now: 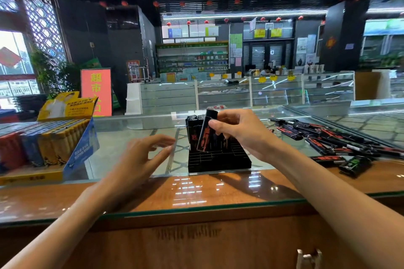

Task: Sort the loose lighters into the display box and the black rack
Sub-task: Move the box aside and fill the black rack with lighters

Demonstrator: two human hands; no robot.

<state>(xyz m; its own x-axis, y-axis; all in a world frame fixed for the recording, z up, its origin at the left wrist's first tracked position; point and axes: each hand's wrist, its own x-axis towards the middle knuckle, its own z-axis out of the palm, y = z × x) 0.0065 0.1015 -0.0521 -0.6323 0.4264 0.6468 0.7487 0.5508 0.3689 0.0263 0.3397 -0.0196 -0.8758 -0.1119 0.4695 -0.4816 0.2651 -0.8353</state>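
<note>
On the glass-topped counter (196, 192), head view, listed left to right:

Display box (72, 155): far left, blue and yellow card, lid flap standing up behind. Packed rows of upright lighters in red, blue and yellow.

Left hand (142, 155): hovers above the counter between the display box and the black rack. Palm down, fingers loosely spread and slightly bent, holding nothing. The fingertips are blurred.

Black rack (218, 159): centre, sitting on the glass just past the wooden strip. It is a grid of slots, and open slots show across the front rows. A small cluster of black lighters (192, 125) stands upright in the back left corner.

Right hand (238, 131): above the rack, thumb and fingers pinching one lighter near its top.

Held lighter (205, 133): black with red print, tilted, top leaning right. Its lower end is over the rack's left side; whether it sits in a slot cannot be told.

Loose lighters (332, 140): right of the rack, a heap lying flat, black with red print. One with green print (355, 165) lies nearest the counter edge
</note>
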